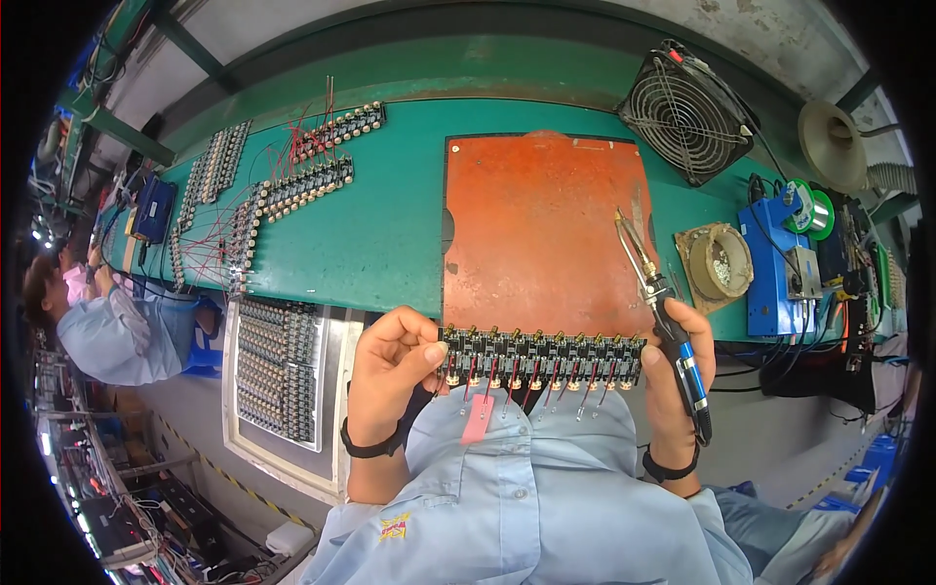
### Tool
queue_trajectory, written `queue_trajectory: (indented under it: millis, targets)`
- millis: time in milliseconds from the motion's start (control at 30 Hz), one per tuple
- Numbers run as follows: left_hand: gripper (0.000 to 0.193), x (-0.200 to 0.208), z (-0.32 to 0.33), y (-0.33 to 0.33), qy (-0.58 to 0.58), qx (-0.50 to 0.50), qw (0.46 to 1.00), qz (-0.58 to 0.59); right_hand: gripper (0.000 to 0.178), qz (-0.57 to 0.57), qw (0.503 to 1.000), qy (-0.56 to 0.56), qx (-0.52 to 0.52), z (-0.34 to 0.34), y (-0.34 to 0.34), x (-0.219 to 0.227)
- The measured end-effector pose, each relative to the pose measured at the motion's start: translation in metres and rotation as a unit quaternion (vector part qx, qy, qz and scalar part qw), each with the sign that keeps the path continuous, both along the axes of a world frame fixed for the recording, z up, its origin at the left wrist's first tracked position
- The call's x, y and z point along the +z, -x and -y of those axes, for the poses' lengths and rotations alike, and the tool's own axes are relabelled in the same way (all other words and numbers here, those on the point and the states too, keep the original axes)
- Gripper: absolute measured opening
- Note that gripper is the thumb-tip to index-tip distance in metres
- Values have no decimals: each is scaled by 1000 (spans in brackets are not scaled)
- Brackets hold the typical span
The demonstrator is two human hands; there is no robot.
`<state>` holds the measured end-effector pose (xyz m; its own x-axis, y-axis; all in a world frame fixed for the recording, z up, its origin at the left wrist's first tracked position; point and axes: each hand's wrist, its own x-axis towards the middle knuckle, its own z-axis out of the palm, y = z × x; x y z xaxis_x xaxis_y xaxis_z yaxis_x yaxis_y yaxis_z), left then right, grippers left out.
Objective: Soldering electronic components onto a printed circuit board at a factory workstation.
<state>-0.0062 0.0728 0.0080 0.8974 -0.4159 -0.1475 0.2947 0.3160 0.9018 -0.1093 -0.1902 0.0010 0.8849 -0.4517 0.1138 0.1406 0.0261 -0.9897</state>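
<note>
Between my two hands a strip of small circuit boards (539, 360) is held level at the near edge of an orange-red work mat (541, 229). Thin red wires and clear little LEDs hang from its lower side. My left hand (398, 356) pinches the strip's left end between thumb and fingers. At the other end, my right hand (678, 361) steadies the strip and also grips a black and blue soldering iron (682, 356). The iron's tip points up and away over the mat's right part.
Rows of wired board strips (292, 185) lie at the left on the green bench (390, 234). A tray of boards (278, 370) stands below. To the right are a fan (687, 115), round tip-cleaning pot (720, 261), blue soldering station (770, 273) and solder spool (814, 212). A co-worker (122, 327) sits left.
</note>
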Motion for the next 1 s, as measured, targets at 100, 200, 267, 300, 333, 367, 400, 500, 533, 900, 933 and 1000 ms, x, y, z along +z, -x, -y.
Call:
queue_trajectory:
  millis: [100,200,267,300,333,367,400,500,533,900,933,1000]
  targets:
    - [8,1,1,1,8,2,1000,-3,50,0,1000,3,-3,0,0,0]
    - [8,2,2,1,-16,7,1000,13,50,-2,1000,0,-6,-1,-1,2]
    - [8,-1,3,0,-14,12,999,28,50,-8,1000,-8,-11,-3,-1,4]
    - [8,-3,3,0,-12,18,999,43,50,-8,1000,-8,-10,-3,-1,4]
    - [8,-4,4,0,-10,25,998,58,50,-9,1000,-7,-6,-3,-1,4]
    - [8,-4,6,-1,-10,25,998,58,50,-10,1000,-6,-3,-2,-1,4]
    - [8,-5,7,-1,-23,30,997,70,49,-11,1000,-6,1,-1,-2,4]
    - [12,-4,12,-2,-49,39,994,93,49,-2,1000,-14,3,0,-2,3]
    - [10,-3,11,-2,-47,31,995,77,49,3,1000,-18,4,1,-2,3]
    - [15,44,32,-113,-198,-79,968,134,48,31,999,-20,-10,18,4,-10]
    - [17,43,38,-130,-207,-131,961,130,48,31,999,-21,-27,19,4,-10]
    - [19,35,47,-156,-228,-155,951,138,49,42,999,-13,-20,21,9,-14]
